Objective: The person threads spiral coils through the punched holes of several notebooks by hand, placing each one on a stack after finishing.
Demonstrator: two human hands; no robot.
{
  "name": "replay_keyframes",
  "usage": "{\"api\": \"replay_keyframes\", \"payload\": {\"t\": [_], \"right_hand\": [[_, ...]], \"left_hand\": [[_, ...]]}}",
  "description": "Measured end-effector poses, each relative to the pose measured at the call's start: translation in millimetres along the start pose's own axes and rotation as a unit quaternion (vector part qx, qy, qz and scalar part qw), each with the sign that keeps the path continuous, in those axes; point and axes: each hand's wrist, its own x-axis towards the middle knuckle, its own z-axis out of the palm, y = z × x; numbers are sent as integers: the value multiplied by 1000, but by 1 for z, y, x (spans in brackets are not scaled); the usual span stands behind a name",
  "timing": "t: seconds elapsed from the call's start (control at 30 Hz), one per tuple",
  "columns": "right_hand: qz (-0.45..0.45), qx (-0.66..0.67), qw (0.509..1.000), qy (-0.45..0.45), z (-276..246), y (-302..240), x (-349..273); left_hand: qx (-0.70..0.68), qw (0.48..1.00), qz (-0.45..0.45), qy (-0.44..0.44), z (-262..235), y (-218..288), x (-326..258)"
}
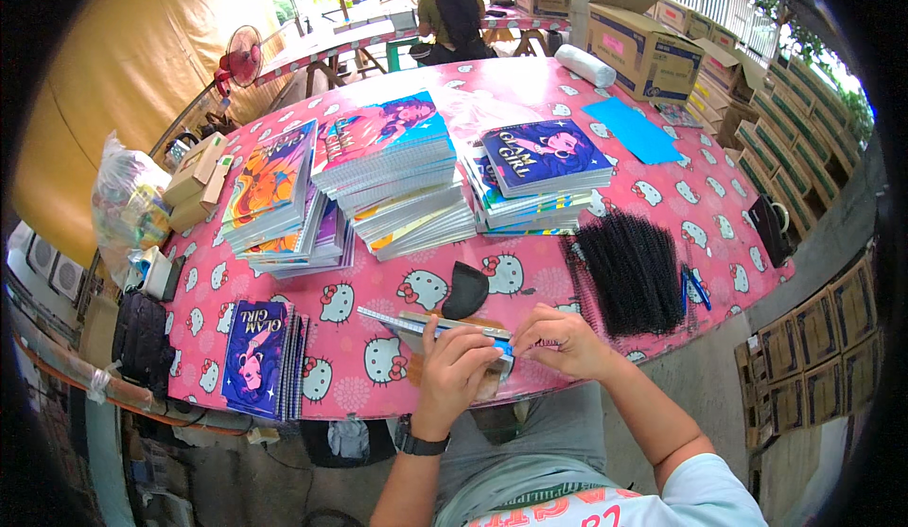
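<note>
Both hands grip a thin notebook (445, 326) at the table (662, 196) edge: left hand (456, 368) clamps its spine, right hand (560, 340) pinches its end. Beside it lie black binding coils (629, 272) and a dark pouch (465, 290). Beyond stand three notebook stacks (397, 182); a fourth pile (260, 357) lies left.

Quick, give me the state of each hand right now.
Left hand: closed, fingers pressing down on the notebook at the table edge.
Right hand: closed, fingers pinching at the notebook's right end; what they pinch cannot be told.
</note>
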Motion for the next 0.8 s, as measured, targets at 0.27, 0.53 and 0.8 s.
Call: {"api": "replay_keyframes", "payload": {"t": [0.27, 0.53, 0.8], "right_hand": [[-32, -42, 999, -11, -2, -3, -7], [-57, -125, 990, 35, 8, -10, -10], [-79, -163, 983, -9, 15, -12, -22]], "left_hand": [[-7, 1000, -9, 15, 2, 0, -4], [-16, 1000, -18, 15, 1, 4, 0], [24, 998, 8, 59, 7, 1, -26]]}}
